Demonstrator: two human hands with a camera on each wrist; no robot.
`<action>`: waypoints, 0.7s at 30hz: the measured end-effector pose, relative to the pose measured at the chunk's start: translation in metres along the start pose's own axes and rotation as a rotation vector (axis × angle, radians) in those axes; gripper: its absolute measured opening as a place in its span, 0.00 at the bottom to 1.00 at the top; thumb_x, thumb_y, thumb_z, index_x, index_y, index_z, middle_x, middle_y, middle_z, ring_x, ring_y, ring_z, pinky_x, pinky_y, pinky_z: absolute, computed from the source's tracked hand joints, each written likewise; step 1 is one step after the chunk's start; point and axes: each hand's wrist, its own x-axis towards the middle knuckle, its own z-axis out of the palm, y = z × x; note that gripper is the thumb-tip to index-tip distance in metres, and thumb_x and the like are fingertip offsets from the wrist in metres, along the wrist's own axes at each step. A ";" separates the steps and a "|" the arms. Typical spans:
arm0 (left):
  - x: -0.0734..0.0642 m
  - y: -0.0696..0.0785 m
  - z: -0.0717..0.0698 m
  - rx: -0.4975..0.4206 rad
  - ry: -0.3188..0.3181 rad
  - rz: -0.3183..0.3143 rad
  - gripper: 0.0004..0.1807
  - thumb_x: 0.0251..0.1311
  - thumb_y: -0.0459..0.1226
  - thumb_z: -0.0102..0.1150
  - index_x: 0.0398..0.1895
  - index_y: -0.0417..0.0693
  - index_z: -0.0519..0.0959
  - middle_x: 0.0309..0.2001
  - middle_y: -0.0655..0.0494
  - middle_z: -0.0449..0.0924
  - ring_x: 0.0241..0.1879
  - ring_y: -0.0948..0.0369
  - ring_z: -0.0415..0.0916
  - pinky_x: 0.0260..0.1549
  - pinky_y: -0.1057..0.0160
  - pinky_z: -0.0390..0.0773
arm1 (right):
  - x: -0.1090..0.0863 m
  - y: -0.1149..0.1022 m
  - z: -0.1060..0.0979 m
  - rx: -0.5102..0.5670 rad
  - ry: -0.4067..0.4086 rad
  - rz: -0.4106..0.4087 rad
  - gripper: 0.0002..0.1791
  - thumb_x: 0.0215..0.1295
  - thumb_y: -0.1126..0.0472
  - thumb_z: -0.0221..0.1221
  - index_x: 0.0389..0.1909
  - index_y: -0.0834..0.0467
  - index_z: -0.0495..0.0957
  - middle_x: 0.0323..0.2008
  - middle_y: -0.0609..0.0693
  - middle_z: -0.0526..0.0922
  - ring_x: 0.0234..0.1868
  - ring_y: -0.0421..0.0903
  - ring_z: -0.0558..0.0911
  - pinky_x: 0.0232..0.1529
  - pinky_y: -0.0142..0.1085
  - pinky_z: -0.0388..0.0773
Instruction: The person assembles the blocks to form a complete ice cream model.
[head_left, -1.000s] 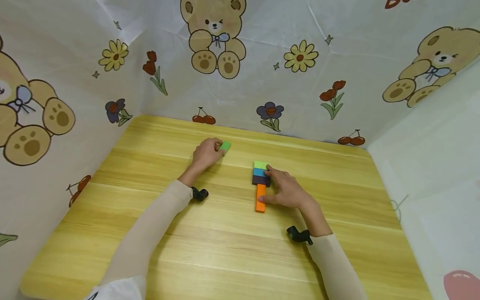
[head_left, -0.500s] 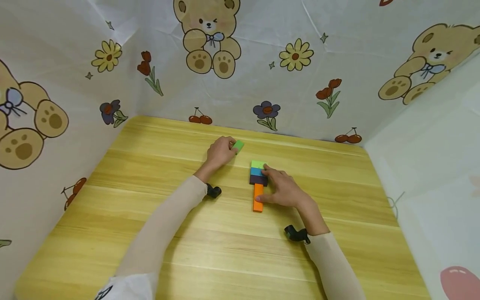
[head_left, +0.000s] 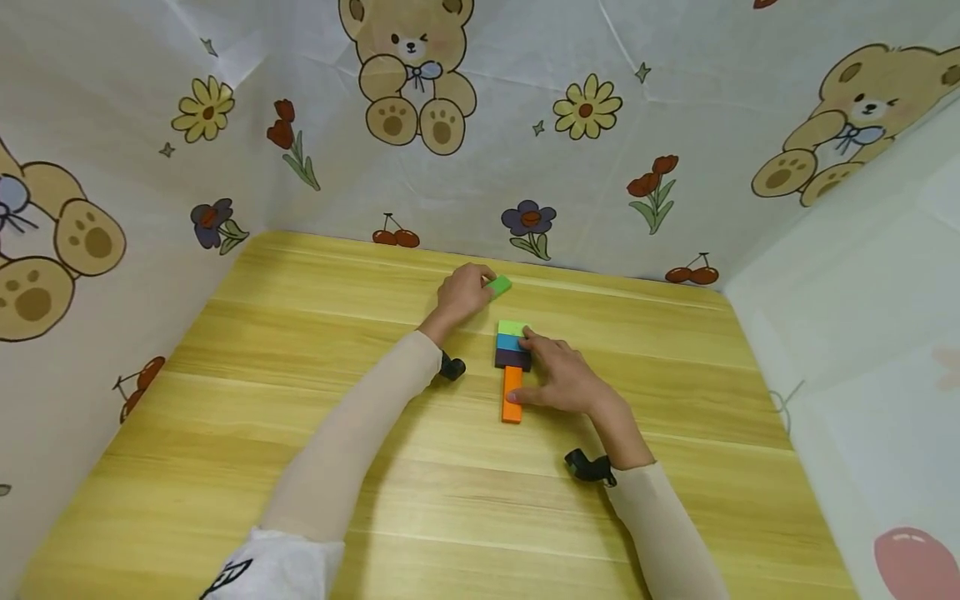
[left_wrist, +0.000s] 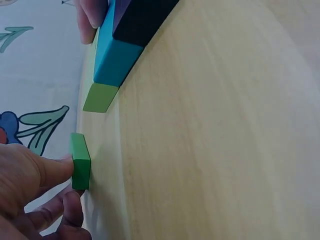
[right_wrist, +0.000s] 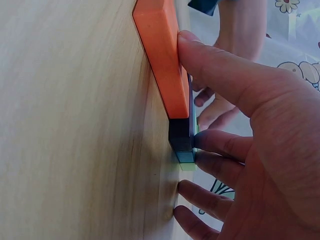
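Observation:
Between thumb and fingers, my left hand [head_left: 463,292] pinches a small green block [left_wrist: 81,161], just beyond the far end of a row of blocks. That row lies flat on the table: a light green block [head_left: 513,327], a blue block [left_wrist: 117,57] and a dark purple block [head_left: 513,359] side by side. An orange block [right_wrist: 161,60] extends lengthwise from the purple one toward me. My right hand [head_left: 567,377] spreads over the row's right side. Its thumb rests on the orange block, while fingertips touch the blocks at the far end.
The wood-grain table [head_left: 300,467] reaches up to a patterned cloth wall [head_left: 480,192] at the back. Similar walls stand to the left and right. A black wrist camera [head_left: 452,367] sits at the left wrist, another black camera [head_left: 588,467] at the right.
My left hand has carried the green block rightward, closer to the far end of the row. The right hand keeps its place on the blocks. The head view has shifted slightly.

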 end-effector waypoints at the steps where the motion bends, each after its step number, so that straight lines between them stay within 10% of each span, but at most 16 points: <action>1: 0.001 0.002 0.000 0.006 -0.003 0.003 0.19 0.77 0.42 0.62 0.67 0.57 0.84 0.57 0.50 0.87 0.48 0.52 0.84 0.50 0.49 0.84 | 0.000 0.000 0.000 0.002 0.001 0.000 0.63 0.60 0.35 0.75 0.88 0.54 0.53 0.84 0.54 0.65 0.82 0.63 0.63 0.81 0.69 0.55; 15: 0.017 0.018 0.002 -0.007 -0.135 0.071 0.19 0.81 0.37 0.54 0.66 0.60 0.87 0.67 0.50 0.84 0.61 0.51 0.83 0.48 0.54 0.79 | -0.001 0.002 -0.002 -0.007 -0.001 0.004 0.60 0.60 0.35 0.75 0.87 0.53 0.57 0.86 0.52 0.60 0.82 0.64 0.62 0.80 0.67 0.55; 21: 0.024 0.016 0.003 -0.016 -0.199 0.087 0.20 0.82 0.35 0.51 0.65 0.60 0.87 0.70 0.52 0.82 0.47 0.55 0.80 0.37 0.63 0.69 | 0.000 0.001 -0.002 -0.006 0.002 -0.003 0.59 0.60 0.35 0.76 0.86 0.53 0.59 0.87 0.50 0.59 0.82 0.63 0.62 0.81 0.67 0.55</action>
